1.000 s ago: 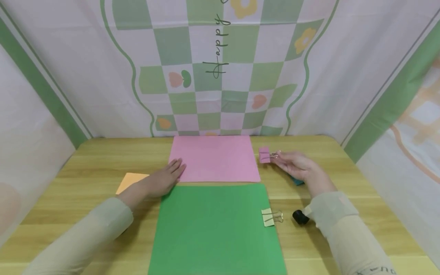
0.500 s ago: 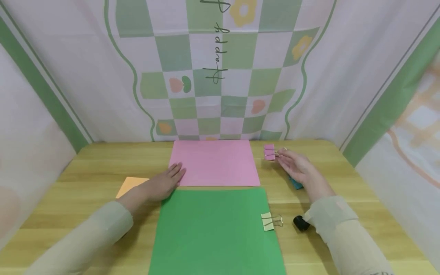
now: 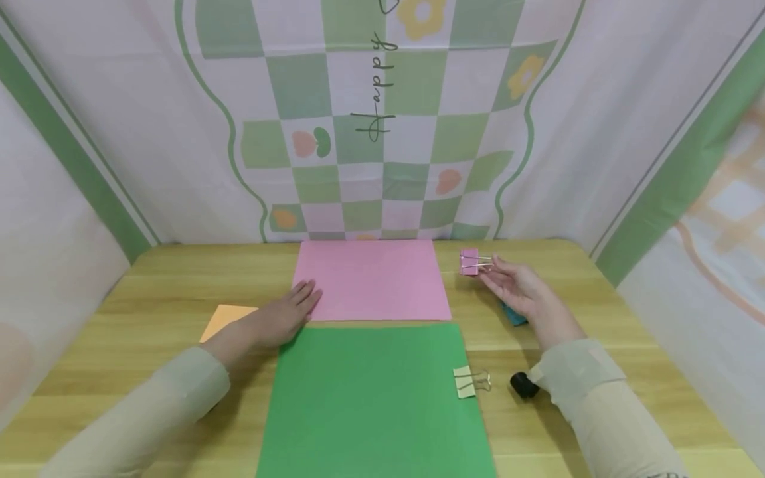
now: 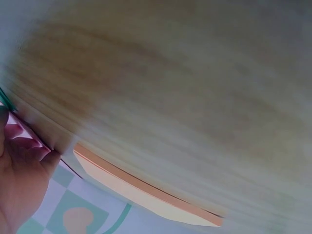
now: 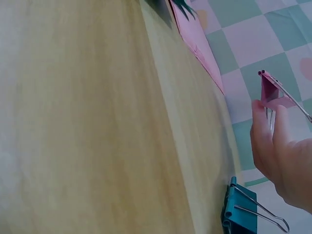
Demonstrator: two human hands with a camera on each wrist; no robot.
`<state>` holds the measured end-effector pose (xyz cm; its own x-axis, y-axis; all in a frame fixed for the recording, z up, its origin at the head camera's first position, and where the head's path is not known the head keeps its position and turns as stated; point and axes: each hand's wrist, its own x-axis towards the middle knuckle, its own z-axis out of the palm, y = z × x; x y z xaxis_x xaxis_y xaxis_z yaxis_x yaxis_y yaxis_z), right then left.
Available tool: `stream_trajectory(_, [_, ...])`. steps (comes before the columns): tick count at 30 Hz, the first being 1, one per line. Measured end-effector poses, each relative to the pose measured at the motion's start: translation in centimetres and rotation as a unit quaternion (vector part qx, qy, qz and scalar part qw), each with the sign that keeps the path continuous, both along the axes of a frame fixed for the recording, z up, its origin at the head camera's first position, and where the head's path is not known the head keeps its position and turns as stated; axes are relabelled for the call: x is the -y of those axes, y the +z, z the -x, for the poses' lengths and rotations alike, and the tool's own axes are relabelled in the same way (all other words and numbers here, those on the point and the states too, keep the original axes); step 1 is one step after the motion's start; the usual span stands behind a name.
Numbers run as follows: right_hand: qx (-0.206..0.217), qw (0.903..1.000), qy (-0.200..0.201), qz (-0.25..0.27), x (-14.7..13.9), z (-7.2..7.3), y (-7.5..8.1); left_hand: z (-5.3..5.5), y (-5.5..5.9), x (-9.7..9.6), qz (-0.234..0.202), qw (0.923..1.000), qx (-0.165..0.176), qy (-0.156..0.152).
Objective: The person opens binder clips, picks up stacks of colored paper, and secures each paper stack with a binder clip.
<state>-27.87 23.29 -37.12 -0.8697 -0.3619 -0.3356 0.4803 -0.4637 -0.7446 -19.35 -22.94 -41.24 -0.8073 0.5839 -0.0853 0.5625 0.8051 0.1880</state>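
Near the table's back, a pink sheet [image 3: 376,282] lies flat. My left hand [image 3: 282,317] rests on its left edge with fingers extended. To the sheet's right, my right hand [image 3: 521,287] pinches a pink binder clip [image 3: 469,262] by its wire handles. The clip's pink body points left, a short gap from the sheet's right edge. In the right wrist view, the clip [image 5: 274,92] is raised, and one handle slants away from the fingers. A teal binder clip [image 5: 241,207] sits on the table, partly hidden under the right hand in the head view.
In front of the pink sheet lies a larger green sheet [image 3: 382,405], with a pale yellow binder clip [image 3: 464,382] on its right edge. An orange pad [image 3: 226,320] is partly behind my left wrist. A small black object [image 3: 523,385] shows by the right cuff. Patterned cloth [image 3: 382,133] hangs behind.
My right hand has drawn the pink binder clip slightly right, away from the pink sheet's edge, and the clip has turned a little. The left hand stays on the sheet.
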Motion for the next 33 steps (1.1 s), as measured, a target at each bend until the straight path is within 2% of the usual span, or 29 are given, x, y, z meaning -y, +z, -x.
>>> stream_trajectory(10, [0.006, 0.9967, -0.080, -0.010, 0.1, -0.2, 0.3, 0.1, 0.1, 0.0, -0.001, 0.9996, 0.022, 0.015])
stream_trajectory(24, [-0.011, 0.9958, -0.087, -0.026, 0.5, -0.4, 0.7, 0.2, 0.3, 0.1, -0.008, 0.9991, 0.034, 0.023])
stream_trajectory(28, [-0.013, 0.9957, -0.087, -0.030, 0.6, -0.5, 0.9, 0.3, 0.3, 0.2, -0.034, 0.9979, 0.043, 0.034])
stream_trajectory(30, [-0.010, 0.9955, -0.088, -0.034, 0.6, -0.5, 0.9, 0.3, 0.3, 0.2, -0.045, 0.9977, 0.026, 0.044])
stream_trajectory(33, [-0.012, 0.9947, -0.092, -0.043, 0.6, -0.4, 1.1, 0.4, 0.6, 0.0, -0.067, 0.9949, -0.021, 0.072])
